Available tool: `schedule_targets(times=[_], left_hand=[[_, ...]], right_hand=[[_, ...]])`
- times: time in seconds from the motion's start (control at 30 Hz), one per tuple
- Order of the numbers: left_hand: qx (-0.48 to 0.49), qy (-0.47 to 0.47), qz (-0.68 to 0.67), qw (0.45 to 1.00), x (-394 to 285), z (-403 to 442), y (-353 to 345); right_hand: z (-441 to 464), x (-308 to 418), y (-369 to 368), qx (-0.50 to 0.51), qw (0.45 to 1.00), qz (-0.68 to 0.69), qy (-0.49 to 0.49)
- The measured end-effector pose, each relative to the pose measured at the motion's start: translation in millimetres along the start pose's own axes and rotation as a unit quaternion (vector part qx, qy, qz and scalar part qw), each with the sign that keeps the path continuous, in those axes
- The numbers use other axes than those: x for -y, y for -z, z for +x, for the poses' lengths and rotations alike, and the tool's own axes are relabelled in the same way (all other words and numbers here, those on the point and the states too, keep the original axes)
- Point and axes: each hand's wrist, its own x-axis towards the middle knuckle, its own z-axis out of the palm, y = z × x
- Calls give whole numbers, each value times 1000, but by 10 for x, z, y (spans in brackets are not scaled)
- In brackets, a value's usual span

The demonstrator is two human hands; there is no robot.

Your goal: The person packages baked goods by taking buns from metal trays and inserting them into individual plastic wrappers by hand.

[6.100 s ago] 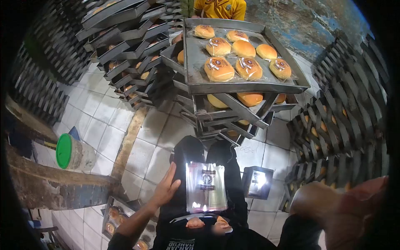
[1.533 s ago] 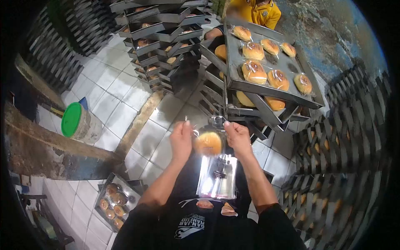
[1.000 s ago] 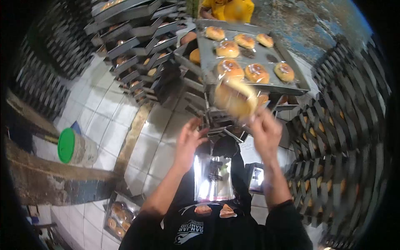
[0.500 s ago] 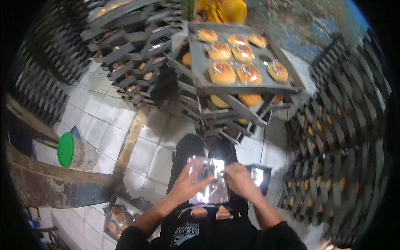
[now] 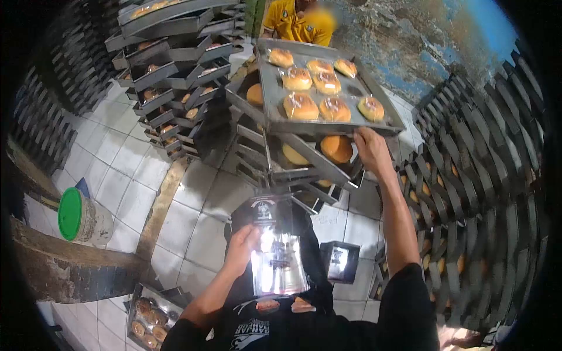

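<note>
My left hand (image 5: 241, 248) pinches the edge of a clear printed plastic bag (image 5: 270, 213) above my lap. Beneath it, a stack of shiny plastic bags (image 5: 280, 272) lies on my thighs. Stretched forward, my right hand (image 5: 373, 153) has its fingers curled on the front right edge of a metal baking tray (image 5: 316, 127). Several glossy brown-topped buns (image 5: 301, 107) sit on this tray, some visibly wrapped in clear plastic. More trays with round buns (image 5: 336, 149) are stacked crosswise below it.
Stacked trays (image 5: 170, 73) stand at the left, with more tray stacks (image 5: 468, 193) along the right. A green-lidded bucket (image 5: 96, 219) is beside a wooden beam (image 5: 64, 266). A small dark box (image 5: 339, 262) rests on the tiled floor. A person in a yellow shirt (image 5: 298, 26) is behind the tray.
My right hand has left the bags on my lap and reached forward to the tray edge. My left hand has lifted one bag forward from the stack.
</note>
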Motion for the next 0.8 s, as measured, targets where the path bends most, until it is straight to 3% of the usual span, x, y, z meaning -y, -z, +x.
schedule_targets(times=[0.13, 0.23, 0.27, 0.37, 0.43, 0.5, 0.53, 0.57, 0.6, 0.63, 0.67, 0.73, 0.77, 0.8], left_hand=[[-7, 5, -67, 998, 61, 27, -12], [-44, -31, -92, 994, 17, 8, -52], [-58, -29, -102, 993, -66, -11, -77], [-73, -51, -93, 992, -58, 35, 5], [-74, -13, -180, 981, -306, 65, -84], [-83, -8, -219, 972, -427, 121, -101], [-89, -12, -241, 966, -481, 155, -95], [-94, -15, -252, 963, -493, 233, -60], [-99, -16, -264, 959, -454, 331, -1], [-103, -15, -275, 956, -429, 409, 31], [-114, -7, -277, 954, -425, 477, 34], [-143, 11, -267, 953, -470, 567, -71], [-157, 24, -260, 952, -475, 608, -131], [-167, 32, -237, 957, -601, 545, -275]], right_hand=[[165, 185, -251, 135, 970, -96, -180], [118, 426, -39, 168, 976, -28, -135], [83, 489, -14, 143, 981, -71, -110], [-65, 372, -214, 105, 993, 36, -34], [-125, 429, -104, 166, 942, 267, -116], [-225, 789, 222, 111, 949, 240, -171], [-293, 641, 121, 24, 953, 293, -75], [-439, 1000, 302, 4, 920, 381, -92], [-625, 1058, 200, -57, 905, 419, -37], [-858, 1357, 312, 30, 855, 513, -69], [-1096, 1494, 194, 73, 852, 513, -75], [-1682, 1722, -260, 64, 908, 413, -29], [-1808, 1800, -376, 30, 935, 335, 112], [-1921, 1767, -606, 6, 929, 329, 171]])
